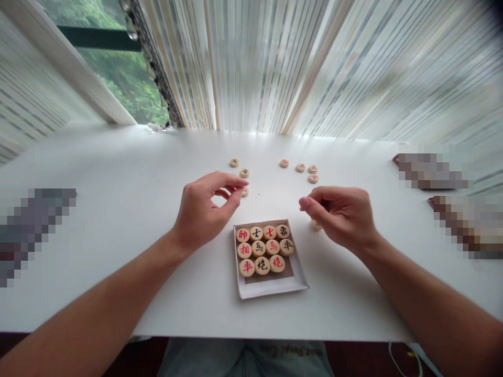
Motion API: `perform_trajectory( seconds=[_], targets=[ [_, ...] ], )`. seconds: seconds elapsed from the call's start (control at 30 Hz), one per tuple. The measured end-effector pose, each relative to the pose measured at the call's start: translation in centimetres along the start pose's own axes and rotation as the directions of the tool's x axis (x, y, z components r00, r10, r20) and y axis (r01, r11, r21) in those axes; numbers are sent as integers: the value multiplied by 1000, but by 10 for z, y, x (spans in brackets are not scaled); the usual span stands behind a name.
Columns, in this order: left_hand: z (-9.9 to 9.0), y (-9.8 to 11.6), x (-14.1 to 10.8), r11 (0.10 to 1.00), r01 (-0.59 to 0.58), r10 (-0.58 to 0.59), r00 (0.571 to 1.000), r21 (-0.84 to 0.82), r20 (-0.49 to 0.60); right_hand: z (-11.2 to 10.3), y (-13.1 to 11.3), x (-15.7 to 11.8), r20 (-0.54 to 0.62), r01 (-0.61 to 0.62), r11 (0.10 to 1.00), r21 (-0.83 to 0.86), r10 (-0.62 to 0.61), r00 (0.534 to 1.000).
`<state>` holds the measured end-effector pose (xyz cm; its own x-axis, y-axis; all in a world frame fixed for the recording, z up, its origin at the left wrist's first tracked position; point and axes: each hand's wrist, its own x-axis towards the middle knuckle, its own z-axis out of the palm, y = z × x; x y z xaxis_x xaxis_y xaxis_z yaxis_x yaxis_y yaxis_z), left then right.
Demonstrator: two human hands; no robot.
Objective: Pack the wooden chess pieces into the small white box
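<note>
My left hand (208,207) is above the table, left of the box, its thumb and index finger closing on a Chinese chess piece (244,192) with a partly visible red mark. On the right, my right hand (341,212) is curled with its fingertips together; whatever they may hold is hidden. Just under it, another chess piece (315,225) is partly covered by the hand. Between and below the hands sits a shallow open cardboard box (275,289). Rows of round wooden pieces with red and black characters lie in it, face up, including a red cannon piece (277,263).
Beyond my left hand lie two black-marked pieces (244,173). Several red-marked pieces (301,167) are scattered farther right on the white table (176,303). Blurred-out objects (467,225) are at the right, with another blurred item (35,230) at the left. Striped curtains (267,68) hang behind.
</note>
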<state>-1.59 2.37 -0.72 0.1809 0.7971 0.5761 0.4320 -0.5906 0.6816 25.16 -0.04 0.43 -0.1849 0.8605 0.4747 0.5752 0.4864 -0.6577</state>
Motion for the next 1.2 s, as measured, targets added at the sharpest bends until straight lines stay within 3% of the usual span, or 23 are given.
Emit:
perform_trajectory(
  seconds=[0.07, 0.17, 0.43, 0.97, 1.07, 1.2],
  targets=[
    [-1, -3, 2, 1000, 27, -27, 999, 1, -20, 2, 7, 1, -76, -79, 997, 20, 81, 994],
    [-1, -4, 3, 998, 61, -61, 998, 10, -23, 5, 12, 2, -83, -107, 994, 34, 110, 990],
    [0, -3, 2, 996, 85, -84, 996, -3, 17, 11, 8, 2, -12, 69, 998, -11, -69, 998],
    [0, -4, 2, 991, 130, -130, 991, 20, 27, 12, 12, 1, -5, 117, 992, -50, -117, 993],
    [-1, -6, 3, 989, 145, -146, 989, 29, 13, 11, 15, 1, -54, 42, 999, -24, -43, 998],
    [-4, -9, 5, 986, 156, -155, 988, 52, -15, 8, 20, 6, -201, -146, 973, 177, 181, 963]
  ],
)
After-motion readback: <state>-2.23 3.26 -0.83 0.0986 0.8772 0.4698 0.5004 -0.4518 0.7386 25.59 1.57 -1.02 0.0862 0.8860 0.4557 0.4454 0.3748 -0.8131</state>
